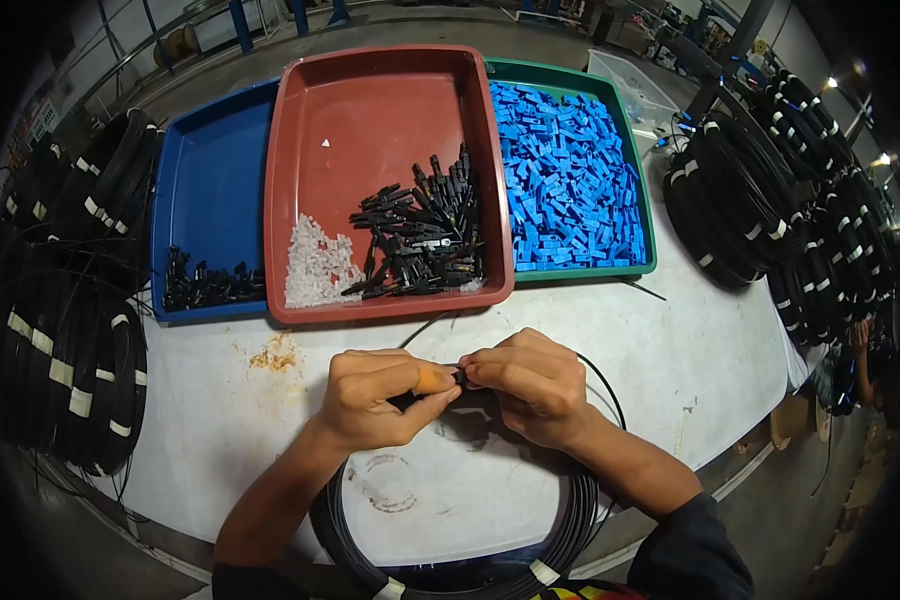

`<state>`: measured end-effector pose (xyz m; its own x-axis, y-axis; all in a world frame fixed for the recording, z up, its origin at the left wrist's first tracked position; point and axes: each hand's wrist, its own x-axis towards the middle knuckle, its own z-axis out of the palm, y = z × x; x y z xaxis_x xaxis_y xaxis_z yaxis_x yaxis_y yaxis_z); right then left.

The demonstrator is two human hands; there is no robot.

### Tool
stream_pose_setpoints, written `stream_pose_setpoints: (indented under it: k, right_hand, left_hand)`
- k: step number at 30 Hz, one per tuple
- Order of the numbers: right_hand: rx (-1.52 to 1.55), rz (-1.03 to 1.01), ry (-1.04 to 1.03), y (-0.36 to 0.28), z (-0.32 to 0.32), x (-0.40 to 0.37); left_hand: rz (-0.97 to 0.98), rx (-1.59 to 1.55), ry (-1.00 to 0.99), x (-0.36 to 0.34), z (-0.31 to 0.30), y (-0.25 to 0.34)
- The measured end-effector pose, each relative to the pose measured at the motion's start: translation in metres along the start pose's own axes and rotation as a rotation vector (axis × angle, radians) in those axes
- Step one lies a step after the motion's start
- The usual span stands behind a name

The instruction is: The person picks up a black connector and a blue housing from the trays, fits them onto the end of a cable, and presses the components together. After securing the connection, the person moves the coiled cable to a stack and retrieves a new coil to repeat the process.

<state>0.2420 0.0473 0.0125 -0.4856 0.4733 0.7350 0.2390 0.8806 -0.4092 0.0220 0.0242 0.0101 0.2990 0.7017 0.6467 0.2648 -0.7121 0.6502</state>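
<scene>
My left hand (385, 395) and my right hand (532, 385) meet over the table, fingertips almost touching. Between them both pinch a small black connector piece (459, 378), mostly covered by the fingers. An orange patch marks my left index finger. Below my wrists, a coil of black cable (582, 505) bound with white tape lies at the near table edge. One loose strand of it curves up behind my right hand, and a thin black end shows just beyond my fingers.
Beyond my hands, a red tray (370, 312) holds black connectors (425, 235) and small clear pieces (318, 265). A blue tray (205, 313) with black parts stands left, a green tray (580, 273) of blue clips (570, 180) right. Cable coils (735, 200) flank the white table (690, 370).
</scene>
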Motion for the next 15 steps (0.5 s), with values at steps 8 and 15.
stream_pose_setpoints:
  k: [8,15]
  right_hand:
    - [0.060,0.079,-0.126,0.003,-0.003,0.001]
    - [0.198,0.259,-0.077,0.001,0.003,0.000]
  left_hand:
    - [0.100,0.048,-0.019,-0.004,0.002,-0.008]
    - [0.261,0.170,-0.044,-0.004,0.000,-0.008]
